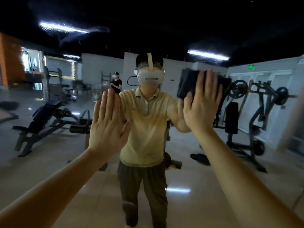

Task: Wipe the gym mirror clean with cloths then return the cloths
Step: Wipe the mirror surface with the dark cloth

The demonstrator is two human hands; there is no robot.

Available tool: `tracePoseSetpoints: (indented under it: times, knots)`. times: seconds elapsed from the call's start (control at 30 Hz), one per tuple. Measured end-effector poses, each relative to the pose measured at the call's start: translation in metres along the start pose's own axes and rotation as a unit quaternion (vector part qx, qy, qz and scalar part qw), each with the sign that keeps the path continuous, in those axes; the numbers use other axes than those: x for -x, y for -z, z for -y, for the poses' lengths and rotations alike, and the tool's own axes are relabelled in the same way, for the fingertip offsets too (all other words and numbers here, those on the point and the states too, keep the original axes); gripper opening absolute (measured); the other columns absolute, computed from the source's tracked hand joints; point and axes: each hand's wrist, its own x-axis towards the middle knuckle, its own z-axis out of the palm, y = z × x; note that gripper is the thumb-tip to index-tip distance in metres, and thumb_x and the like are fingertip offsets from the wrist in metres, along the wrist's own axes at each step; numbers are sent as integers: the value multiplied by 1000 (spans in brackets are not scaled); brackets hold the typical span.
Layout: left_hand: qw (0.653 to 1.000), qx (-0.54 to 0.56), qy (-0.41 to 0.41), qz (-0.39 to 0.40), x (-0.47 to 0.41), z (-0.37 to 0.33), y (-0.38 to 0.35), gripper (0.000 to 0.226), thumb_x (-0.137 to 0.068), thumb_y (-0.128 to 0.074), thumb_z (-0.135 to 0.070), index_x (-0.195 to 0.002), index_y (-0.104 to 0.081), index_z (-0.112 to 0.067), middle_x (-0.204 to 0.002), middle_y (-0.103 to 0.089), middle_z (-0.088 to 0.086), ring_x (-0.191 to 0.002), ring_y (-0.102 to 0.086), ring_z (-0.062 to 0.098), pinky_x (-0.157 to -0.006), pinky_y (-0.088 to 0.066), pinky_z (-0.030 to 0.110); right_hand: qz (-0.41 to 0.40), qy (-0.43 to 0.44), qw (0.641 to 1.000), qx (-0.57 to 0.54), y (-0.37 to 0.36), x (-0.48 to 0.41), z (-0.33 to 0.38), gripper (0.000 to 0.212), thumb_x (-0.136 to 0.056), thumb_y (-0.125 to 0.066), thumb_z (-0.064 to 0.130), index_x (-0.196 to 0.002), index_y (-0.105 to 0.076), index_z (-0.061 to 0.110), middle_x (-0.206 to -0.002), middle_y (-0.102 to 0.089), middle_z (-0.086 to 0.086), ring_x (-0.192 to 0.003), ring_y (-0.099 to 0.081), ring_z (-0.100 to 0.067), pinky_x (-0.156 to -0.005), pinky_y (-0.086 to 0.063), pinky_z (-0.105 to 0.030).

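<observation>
Head | right hand (201,102) flat, pressing dark cloth (189,84) onto mirror (49,162) | left hand (107,122) flat, bare

Dim, soft-focus scene; ceiling tube lights (208,54) glare, edges bend and blur.

Gym interior, weight bench (44,117) stood left, plate-loaded machine (256,102) right, wall mirror (164,38) reflected the room

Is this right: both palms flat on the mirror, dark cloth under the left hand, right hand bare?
Wrong hand. The head view shows the dark cloth pressed under the right hand; the left hand is the bare one. Both palms do lie flat against the mirror.
</observation>
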Motion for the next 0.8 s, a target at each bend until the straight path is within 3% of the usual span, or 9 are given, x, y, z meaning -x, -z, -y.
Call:
tracePoseSetpoints:
  times: [0.1, 0.2, 0.27, 0.33, 0.4, 0.5, 0.63, 0.73, 0.8]
  knots:
    - [999, 46, -1, -17, 19, -3, 4, 74, -110, -32, -39, -166, -5, 0, -175, 0, 18, -163, 2, 29, -132, -2, 48, -29, -24, 999, -14, -15, 22, 45, 67, -107, -36, 33, -166, -16, 8, -173, -11, -16, -161, -7, -31, -130, -5, -54]
    - [994, 101, 16, -33, 49, -3, 2, 66, -108, -32, -26, -164, -15, 4, -174, -8, 19, -162, -7, 33, -130, -14, 59, 54, 141, 987, -51, -40, 111, 92, 66, -110, -30, 38, -167, -12, 10, -175, -2, -13, -162, -2, -29, -130, 1, -53]
    - [992, 117, 35, -36, 68, -2, -1, 64, -106, -37, -17, -162, -19, 6, -173, -12, 21, -162, -11, 34, -128, -17, 61, 128, 287, 947, -64, -48, 181, 108, 68, -107, -42, 38, -166, -19, 13, -175, -2, -10, -162, -3, -27, -130, 3, -49]
    - [993, 109, 34, -28, 84, -2, -5, 65, -102, -43, -9, -161, -21, 8, -172, -15, 23, -161, -13, 35, -127, -19, 62, 209, 426, 879, -49, -47, 235, 103, 65, -106, -47, 37, -165, -27, 18, -175, -10, -5, -162, 2, -24, -130, 3, -42]
    - [995, 94, 10, -13, 94, -3, -10, 68, -102, -45, -10, -162, -19, 7, -172, -14, 23, -161, -12, 36, -127, -19, 62, 236, 478, 845, -43, -43, 247, 80, 63, -105, -43, 30, -165, -26, 20, -174, -11, -3, -161, 8, -22, -129, 4, -41]
    - [997, 69, 8, 19, 99, -8, -24, 73, -107, -41, -31, -165, -10, 1, -174, -5, 22, -162, -5, 35, -131, -9, 55, 162, 375, 912, -25, -33, 208, 20, 72, -99, -44, 21, -166, -18, 19, -175, -5, -5, -162, -2, -24, -130, 2, -45]
    - [998, 3, 40, 45, 98, -13, -47, 89, -106, -41, -51, -164, -3, 5, -172, 1, 29, -161, 2, 41, -130, -5, 58, 71, 70, 995, 2, -14, 163, -92, 71, -103, -38, 27, -168, -10, 20, -175, -8, -9, -161, -9, -30, -130, -5, -53]
    - [998, -21, 33, 40, 99, -14, -52, 93, -104, -38, -54, -162, -3, 9, -170, 2, 33, -160, 2, 45, -130, -4, 59, -29, -153, 987, -26, -14, 172, -94, 60, -107, -29, 23, -164, -23, 5, -170, -23, -19, -159, -20, -35, -124, -22, -62]
    - [998, -23, 39, 45, 98, -17, -50, 92, -105, -38, -52, -162, -2, 10, -170, 3, 33, -160, 4, 44, -130, -2, 58, -58, -175, 981, -54, -26, 186, -51, 59, -106, -30, 20, -160, -30, -2, -167, -29, -24, -156, -25, -39, -122, -24, -64]
